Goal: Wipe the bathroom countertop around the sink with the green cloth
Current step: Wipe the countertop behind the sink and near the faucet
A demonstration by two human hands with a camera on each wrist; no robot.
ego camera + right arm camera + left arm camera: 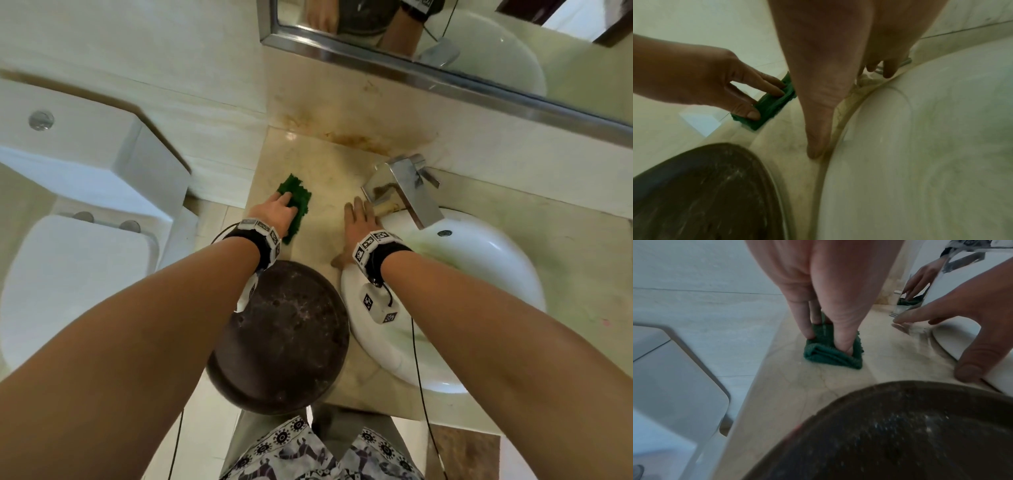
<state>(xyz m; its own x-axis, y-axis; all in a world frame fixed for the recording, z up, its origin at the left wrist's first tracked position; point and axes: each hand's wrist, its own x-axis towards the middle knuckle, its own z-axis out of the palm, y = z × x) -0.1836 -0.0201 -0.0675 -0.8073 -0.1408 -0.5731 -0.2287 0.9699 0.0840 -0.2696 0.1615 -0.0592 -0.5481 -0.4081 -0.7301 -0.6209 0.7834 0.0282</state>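
Note:
A folded green cloth [298,202] lies on the beige marble countertop [325,171], left of the white sink [479,270]. My left hand [278,209] presses down on it with fairly straight fingers. In the left wrist view the fingers [803,324] and thumb dig into the cloth [830,355]. My right hand [359,222] lies flat on the counter with straight fingers, between the cloth and the sink rim and just left of the chrome faucet [404,188]. It holds nothing. In the right wrist view its thumb [818,129] runs along the stained sink edge.
A dark round pan [281,335] sits on the counter's near left corner, right behind my left wrist. Brown stains [356,138] mark the counter's back edge. A toilet [68,274] and its tank [85,147] stand to the left, and a mirror [445,44] hangs above.

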